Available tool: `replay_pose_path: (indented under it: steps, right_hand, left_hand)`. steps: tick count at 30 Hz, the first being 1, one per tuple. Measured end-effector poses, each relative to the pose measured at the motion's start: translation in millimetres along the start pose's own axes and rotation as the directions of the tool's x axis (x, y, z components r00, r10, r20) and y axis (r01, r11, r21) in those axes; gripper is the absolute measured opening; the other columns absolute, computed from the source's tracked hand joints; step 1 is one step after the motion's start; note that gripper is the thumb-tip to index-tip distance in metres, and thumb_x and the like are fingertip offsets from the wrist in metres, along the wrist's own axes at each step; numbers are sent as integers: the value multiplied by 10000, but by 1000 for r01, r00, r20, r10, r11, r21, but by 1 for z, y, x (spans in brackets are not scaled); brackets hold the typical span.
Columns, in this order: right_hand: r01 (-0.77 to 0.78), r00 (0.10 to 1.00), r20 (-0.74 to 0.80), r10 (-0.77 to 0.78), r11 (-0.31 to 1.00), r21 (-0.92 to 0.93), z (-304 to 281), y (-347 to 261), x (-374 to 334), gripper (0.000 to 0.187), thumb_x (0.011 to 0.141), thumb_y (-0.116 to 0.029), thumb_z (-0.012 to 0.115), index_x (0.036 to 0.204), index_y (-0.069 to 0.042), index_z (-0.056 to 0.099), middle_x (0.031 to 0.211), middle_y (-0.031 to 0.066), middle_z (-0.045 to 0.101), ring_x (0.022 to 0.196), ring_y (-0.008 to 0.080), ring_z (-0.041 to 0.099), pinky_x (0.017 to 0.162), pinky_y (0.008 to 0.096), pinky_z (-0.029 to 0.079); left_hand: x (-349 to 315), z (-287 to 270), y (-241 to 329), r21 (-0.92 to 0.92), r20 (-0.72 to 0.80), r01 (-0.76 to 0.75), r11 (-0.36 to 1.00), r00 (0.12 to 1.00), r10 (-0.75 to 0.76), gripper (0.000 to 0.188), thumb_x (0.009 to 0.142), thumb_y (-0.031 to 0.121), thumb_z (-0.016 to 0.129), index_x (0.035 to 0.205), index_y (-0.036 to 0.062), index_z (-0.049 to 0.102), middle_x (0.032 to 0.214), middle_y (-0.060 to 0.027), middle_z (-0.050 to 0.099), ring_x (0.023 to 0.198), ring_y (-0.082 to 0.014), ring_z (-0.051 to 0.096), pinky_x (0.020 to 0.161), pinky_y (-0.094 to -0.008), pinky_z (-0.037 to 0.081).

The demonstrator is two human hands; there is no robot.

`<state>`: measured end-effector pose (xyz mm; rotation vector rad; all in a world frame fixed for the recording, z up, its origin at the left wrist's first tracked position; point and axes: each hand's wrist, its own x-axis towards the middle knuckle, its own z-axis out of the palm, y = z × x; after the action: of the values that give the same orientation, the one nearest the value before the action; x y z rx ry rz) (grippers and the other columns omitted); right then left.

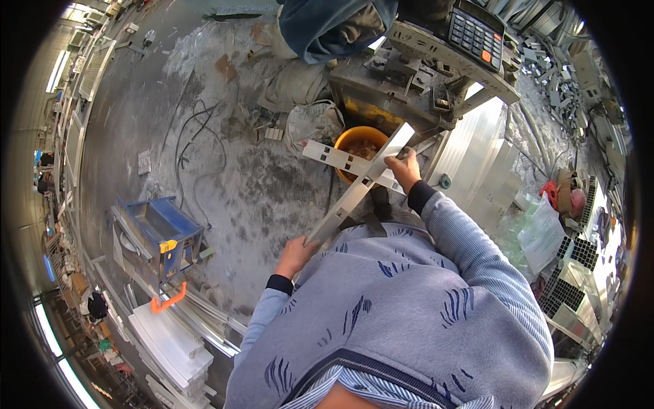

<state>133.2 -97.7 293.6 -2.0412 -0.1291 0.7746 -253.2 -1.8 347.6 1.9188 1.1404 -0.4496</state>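
Slanting across my front is a long silvery metal profile (346, 202) with small cutouts. My left hand (294, 256) is closed round its lower end. Nearer the upper end, my right hand (407, 170) grips the same profile by its right edge. A second metal profile (324, 154) with square cutouts lies crosswise under the first, passing close to my right hand; whether that hand touches it I cannot tell. Below both profiles stands an orange bucket (360, 129) with brownish bits inside, its rim partly hidden by them.
Beyond the bucket is a worn metal machine or bench (402, 92) with a calculator (477, 37) on top. Dark cables (182, 146) trail over the dusty floor. At left stands a blue machine (163, 221) beside stacked white profiles (163, 334). Flat metal lengths (466, 157) lie at right.
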Motion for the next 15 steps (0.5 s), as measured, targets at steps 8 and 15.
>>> replay_pose_path:
  steps: [8, 15]
  right_hand:
    - [-120, 944, 324, -54, 860, 496, 5, -36, 21, 396, 921, -43, 660, 1289, 49, 544, 1123, 158, 690, 988, 266, 706, 835, 377, 603]
    - [-197, 934, 355, 30, 874, 444, 10, -50, 52, 595, 954, -40, 662, 1496, -81, 421, 1202, 166, 673, 1016, 280, 714, 831, 412, 619]
  left_hand:
    - [24, 34, 17, -223, 133, 47, 974, 991, -17, 512, 952, 460, 655, 1162, -5, 693, 1091, -272, 710, 1071, -433, 677, 901, -462, 523]
    - [46, 77, 22, -221, 69, -40, 974, 996, 57, 559, 814, 347, 812, 1259, 52, 645, 1164, -246, 712, 1118, -427, 669, 933, -459, 528]
